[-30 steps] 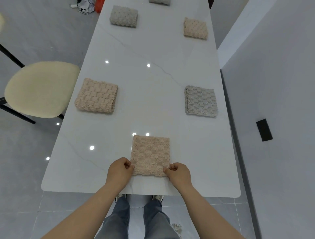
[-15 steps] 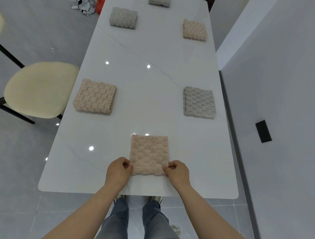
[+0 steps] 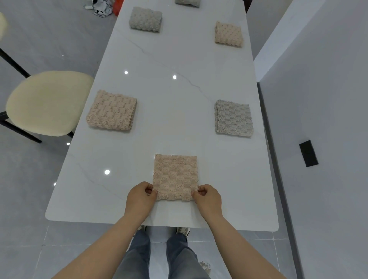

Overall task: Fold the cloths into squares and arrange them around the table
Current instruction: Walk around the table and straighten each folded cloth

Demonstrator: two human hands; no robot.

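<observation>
A beige cloth (image 3: 175,176) folded into a square lies flat near the front edge of the white table (image 3: 179,83). My left hand (image 3: 140,198) pinches its near left corner and my right hand (image 3: 208,198) pinches its near right corner. Other folded squares lie around the table: a beige cloth (image 3: 112,110) at the left edge, a grey cloth (image 3: 233,118) at the right edge, a grey cloth (image 3: 145,19) far left, a beige cloth (image 3: 229,34) far right, and a grey cloth (image 3: 187,2) cut off at the far end.
A cream-seated chair (image 3: 46,102) stands against the table's left side. A white wall (image 3: 318,99) runs close along the right side, with a black rectangle (image 3: 308,153) on it. Crumpled items (image 3: 103,8) lie on the floor at the far left.
Both hands keep their pinch on the near corners of the beige cloth. The cloth has barely shifted; the view has moved slightly.
</observation>
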